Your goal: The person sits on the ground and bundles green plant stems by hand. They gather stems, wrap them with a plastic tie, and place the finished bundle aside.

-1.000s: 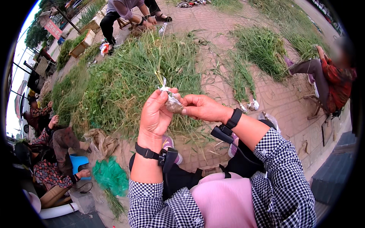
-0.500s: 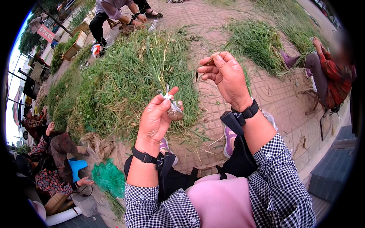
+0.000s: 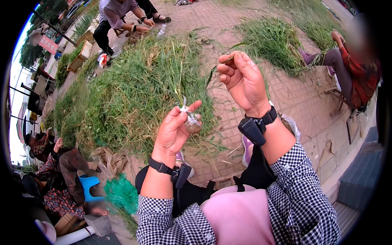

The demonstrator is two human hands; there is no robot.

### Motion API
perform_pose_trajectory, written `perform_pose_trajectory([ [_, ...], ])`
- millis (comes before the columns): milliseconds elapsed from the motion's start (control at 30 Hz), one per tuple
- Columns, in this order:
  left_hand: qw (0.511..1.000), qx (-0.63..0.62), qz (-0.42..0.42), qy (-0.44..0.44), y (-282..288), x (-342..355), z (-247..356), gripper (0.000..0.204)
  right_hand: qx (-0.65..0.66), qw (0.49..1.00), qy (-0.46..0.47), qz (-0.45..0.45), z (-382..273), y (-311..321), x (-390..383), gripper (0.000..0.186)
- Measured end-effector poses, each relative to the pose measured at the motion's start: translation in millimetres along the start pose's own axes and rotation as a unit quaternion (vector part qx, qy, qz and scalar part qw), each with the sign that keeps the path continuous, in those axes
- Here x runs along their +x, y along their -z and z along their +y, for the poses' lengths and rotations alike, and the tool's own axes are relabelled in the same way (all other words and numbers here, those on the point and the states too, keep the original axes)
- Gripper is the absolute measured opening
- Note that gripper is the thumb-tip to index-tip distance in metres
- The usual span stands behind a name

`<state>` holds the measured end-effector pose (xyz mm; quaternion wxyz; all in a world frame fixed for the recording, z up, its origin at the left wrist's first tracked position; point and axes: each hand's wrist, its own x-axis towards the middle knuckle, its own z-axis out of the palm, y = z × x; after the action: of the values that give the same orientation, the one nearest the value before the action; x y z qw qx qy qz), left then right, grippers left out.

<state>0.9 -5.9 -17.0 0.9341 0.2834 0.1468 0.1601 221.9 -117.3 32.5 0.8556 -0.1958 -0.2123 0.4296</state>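
My left hand (image 3: 171, 134) pinches the white-tied neck of a small clear bag (image 3: 193, 125) of brown matter, from which green and pale stems (image 3: 181, 92) rise. My right hand (image 3: 243, 83) is raised to the right, fingers curled and pinched on a thin dark-green leaf blade (image 3: 210, 75) that dangles from it. Behind both hands lies a broad heap of cut grass (image 3: 118, 90).
A co-worker (image 3: 112, 16) bends at the top. Another (image 3: 355, 81) sits at the right beside grass piles (image 3: 269, 45). Several people (image 3: 65, 188) sit at the left, near a blue stool (image 3: 89, 183), green plastic (image 3: 121, 192) and a brown sack (image 3: 108, 159).
My right hand has left the bag and moved up and right with a leaf between its fingers. My left hand and the bag have shifted slightly down and right.
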Motion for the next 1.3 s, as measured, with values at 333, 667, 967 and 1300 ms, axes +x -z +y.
perform_pose_trajectory([
  [333,0.998,0.042,0.018,0.036,2,-5,-3,0.021,0.027,0.999,0.037,-0.021,-10,-1,6,0.021],
  [667,0.995,0.091,0.034,0.023,-1,-12,1,0.021,-0.025,0.999,0.041,-0.021,-16,-9,3,0.021],
  [967,0.985,0.142,0.097,-0.023,2,-11,5,0.020,-0.321,0.938,-0.073,-0.110,20,-17,-19,0.025],
  [1300,0.932,0.318,0.166,-0.046,-13,-9,-4,0.015,-0.587,0.768,0.031,-0.255,41,-20,-25,0.007],
])
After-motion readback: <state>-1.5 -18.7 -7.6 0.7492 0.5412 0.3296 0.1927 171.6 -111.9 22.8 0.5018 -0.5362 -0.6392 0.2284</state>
